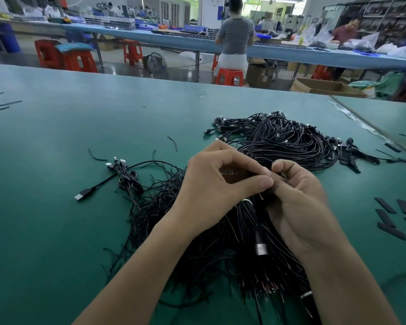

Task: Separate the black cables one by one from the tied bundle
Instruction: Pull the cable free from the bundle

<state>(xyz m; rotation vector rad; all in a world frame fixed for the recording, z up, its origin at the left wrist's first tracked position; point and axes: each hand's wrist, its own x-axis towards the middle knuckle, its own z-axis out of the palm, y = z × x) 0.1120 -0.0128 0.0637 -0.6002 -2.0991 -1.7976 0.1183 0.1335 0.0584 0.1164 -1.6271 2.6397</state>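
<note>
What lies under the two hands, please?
Loose black cables spread on the green table beneath the left hand and right hand; the part they pinch is covered.

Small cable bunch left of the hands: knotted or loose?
Knotted: the small cable bunch is looped around itself mid-length, plugs clustered at its far end.

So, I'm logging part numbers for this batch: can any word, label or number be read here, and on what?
Nothing reads clearly.
Too blurred: the blue sign far in the background.
Too small: the label on the cardboard box across the aisle.
No print visible: the black cables and the USB plug.
</note>
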